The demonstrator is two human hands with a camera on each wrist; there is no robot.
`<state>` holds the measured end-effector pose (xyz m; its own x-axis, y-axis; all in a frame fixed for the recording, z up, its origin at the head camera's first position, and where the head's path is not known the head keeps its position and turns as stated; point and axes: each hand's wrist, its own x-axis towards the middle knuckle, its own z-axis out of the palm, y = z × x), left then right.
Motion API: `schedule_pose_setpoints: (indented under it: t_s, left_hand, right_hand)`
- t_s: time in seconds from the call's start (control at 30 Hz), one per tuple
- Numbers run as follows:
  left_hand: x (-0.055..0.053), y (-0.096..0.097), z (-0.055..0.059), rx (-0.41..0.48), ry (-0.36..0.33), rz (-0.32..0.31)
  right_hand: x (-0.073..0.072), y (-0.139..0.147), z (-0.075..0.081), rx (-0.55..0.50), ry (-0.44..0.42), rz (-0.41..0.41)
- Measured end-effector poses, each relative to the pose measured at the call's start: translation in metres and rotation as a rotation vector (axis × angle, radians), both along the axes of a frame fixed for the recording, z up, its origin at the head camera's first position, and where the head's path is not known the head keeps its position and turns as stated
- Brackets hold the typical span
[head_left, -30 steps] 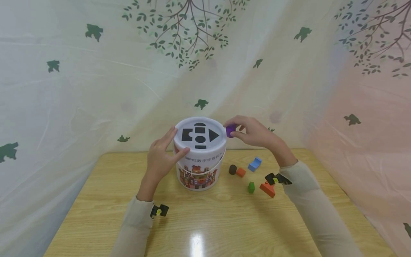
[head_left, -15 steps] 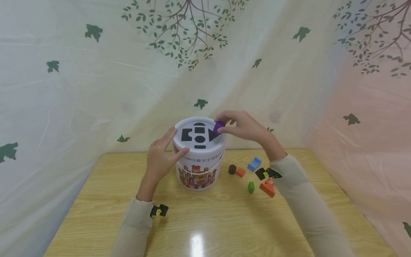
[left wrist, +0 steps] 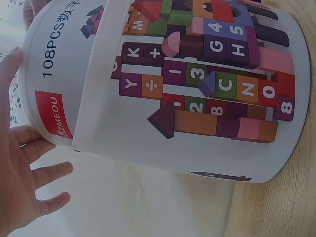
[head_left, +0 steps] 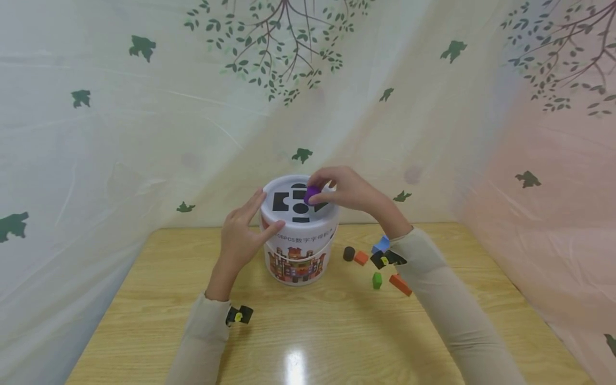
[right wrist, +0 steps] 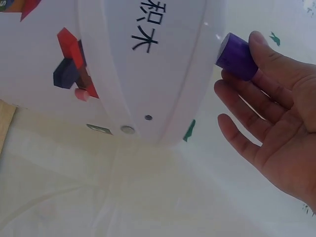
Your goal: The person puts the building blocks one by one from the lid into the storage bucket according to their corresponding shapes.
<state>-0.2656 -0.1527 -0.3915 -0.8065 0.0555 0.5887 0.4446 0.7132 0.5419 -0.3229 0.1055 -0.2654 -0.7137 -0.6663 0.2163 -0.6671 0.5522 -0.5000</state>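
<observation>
A white bucket with block pictures on its side stands toward the back of the table. Dark cut-out shapes mark its lid, among them an oval, a triangle and rectangles. My left hand rests on the lid's left rim, thumb in front and fingers spread. In the left wrist view several of its fingers stretch past the bucket's edge. My right hand pinches a purple block between thumb and fingers over the lid, overlapping the triangle and upper slots. The right wrist view shows that block's curved side and flat end.
Right of the bucket lie a dark cylinder block, a small orange block, a green block and a red block. A blue curved block is partly behind the right sleeve. A patterned cloth hangs behind the table.
My right hand has carried the purple block leftward from beside the bucket's right rim to over the middle of the lid. My left hand has stayed at the rim.
</observation>
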Motion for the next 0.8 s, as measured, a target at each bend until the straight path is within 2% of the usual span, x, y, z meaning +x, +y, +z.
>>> schedule_pose_setpoints:
  t_s: [0.27,0.8]
  left_hand:
    - [0.001,0.000,0.001,-0.004,0.003,-0.002]
    - [0.000,0.001,0.000,-0.013,0.004,0.001]
  right_hand:
    - [-0.001,-0.008,-0.009,0.003,-0.005,0.017]
    - [-0.001,-0.019,-0.017,0.024,0.042,0.045]
